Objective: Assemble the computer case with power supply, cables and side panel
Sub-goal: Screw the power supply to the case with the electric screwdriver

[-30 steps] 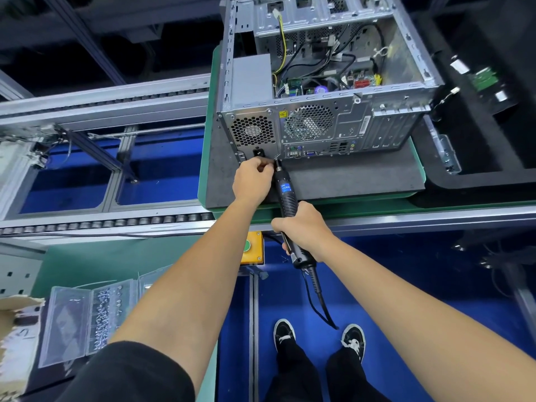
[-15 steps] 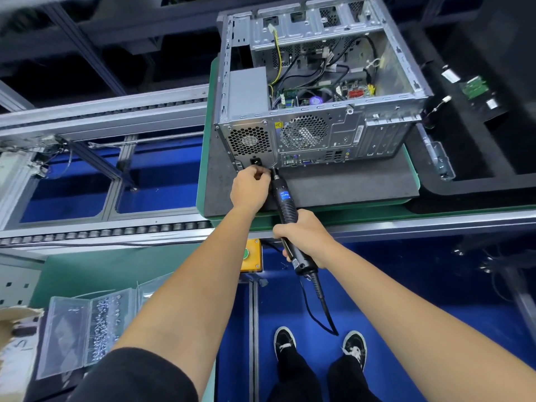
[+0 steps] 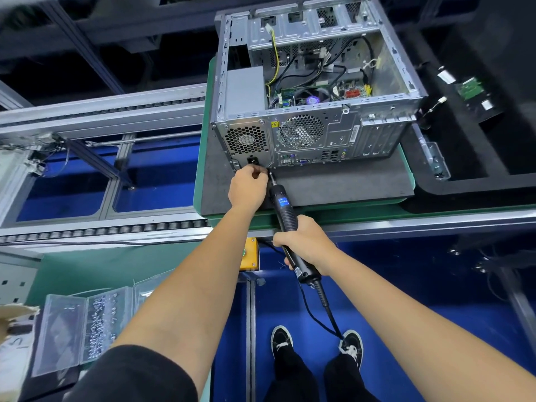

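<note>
An open grey computer case (image 3: 345,132) lies on a dark foam mat (image 3: 333,184), rear panel toward me, cables and motherboard visible inside. The power supply (image 3: 245,91) sits in its left end, its fan grille (image 3: 246,139) facing me. My right hand (image 3: 304,245) grips a black electric screwdriver (image 3: 282,203), whose tip touches the rear panel's lower edge below the power socket (image 3: 253,160). My left hand (image 3: 248,187) has curled fingers pinched beside the tip; what they hold is hidden.
The mat rests on a green pallet (image 3: 200,169) on a roller conveyor (image 3: 101,227). A black foam tray (image 3: 464,140) with small parts lies to the right. Clear plastic boxes of screws (image 3: 95,326) sit at lower left, a yellow button box (image 3: 249,253) under the conveyor edge.
Both hands stay at the rear panel with the screwdriver tip at the same spot; only my head has shifted, so the case sits slightly lower in view.
</note>
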